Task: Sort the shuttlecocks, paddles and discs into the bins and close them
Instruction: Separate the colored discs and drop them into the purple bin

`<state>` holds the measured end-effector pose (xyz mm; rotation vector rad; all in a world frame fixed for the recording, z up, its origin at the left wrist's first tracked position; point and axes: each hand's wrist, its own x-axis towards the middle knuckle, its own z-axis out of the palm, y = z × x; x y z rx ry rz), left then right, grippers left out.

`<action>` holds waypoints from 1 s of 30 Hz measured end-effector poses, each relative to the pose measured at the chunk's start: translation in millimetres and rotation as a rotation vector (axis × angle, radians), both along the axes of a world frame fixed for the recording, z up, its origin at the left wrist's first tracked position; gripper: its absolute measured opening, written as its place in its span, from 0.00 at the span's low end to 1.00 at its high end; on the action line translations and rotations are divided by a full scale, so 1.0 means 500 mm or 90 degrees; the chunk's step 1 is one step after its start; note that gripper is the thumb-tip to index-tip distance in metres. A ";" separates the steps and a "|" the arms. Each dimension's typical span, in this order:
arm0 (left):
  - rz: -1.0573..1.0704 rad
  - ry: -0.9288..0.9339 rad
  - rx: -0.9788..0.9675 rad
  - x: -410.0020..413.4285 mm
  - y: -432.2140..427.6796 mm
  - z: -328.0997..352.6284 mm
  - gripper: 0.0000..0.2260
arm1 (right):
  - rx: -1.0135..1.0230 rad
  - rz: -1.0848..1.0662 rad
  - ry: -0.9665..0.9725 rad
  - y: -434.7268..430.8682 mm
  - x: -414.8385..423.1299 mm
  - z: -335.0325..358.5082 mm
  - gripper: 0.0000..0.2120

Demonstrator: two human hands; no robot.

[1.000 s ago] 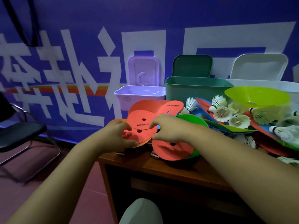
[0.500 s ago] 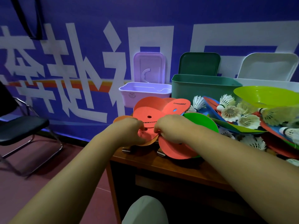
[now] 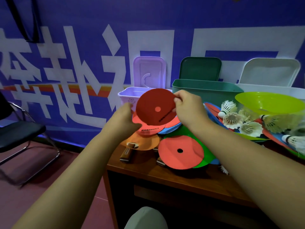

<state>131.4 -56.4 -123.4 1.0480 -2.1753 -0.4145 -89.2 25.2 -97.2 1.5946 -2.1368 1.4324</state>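
Pinching flat dark-red disc (image 3: 148, 103) w/ slit

I see my right hand (image 3: 186, 109) pinching the right edge of a dark red disc (image 3: 155, 107), which stands tilted up in front of the purple bin (image 3: 127, 96). My left hand (image 3: 125, 119) holds a lighter red disc (image 3: 148, 128) just below it, with the thumb on top. Nearer to me on the wooden table (image 3: 181, 177) lie an orange paddle (image 3: 142, 142) and a flat red disc (image 3: 179, 151) over a green disc (image 3: 179, 132). Farther right stand a green bin (image 3: 203, 90) and a white bin (image 3: 270, 90), both lids raised, and shuttlecocks (image 3: 232, 119) are piled beside a lime bowl-shaped disc (image 3: 269, 103).
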 end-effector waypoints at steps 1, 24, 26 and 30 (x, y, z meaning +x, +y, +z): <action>-0.012 -0.067 -0.001 -0.008 -0.003 0.002 0.26 | -0.016 -0.014 -0.004 0.004 -0.004 0.010 0.10; -0.006 -0.225 -0.268 -0.074 -0.074 0.053 0.12 | -0.068 -0.064 -0.038 0.014 -0.032 0.071 0.12; 0.031 -0.154 -0.264 -0.074 -0.082 0.072 0.12 | -0.068 -0.062 -0.013 0.002 -0.032 0.077 0.12; 0.030 -0.002 -0.175 -0.074 -0.112 0.106 0.11 | -0.065 -0.048 0.033 -0.021 -0.030 0.089 0.14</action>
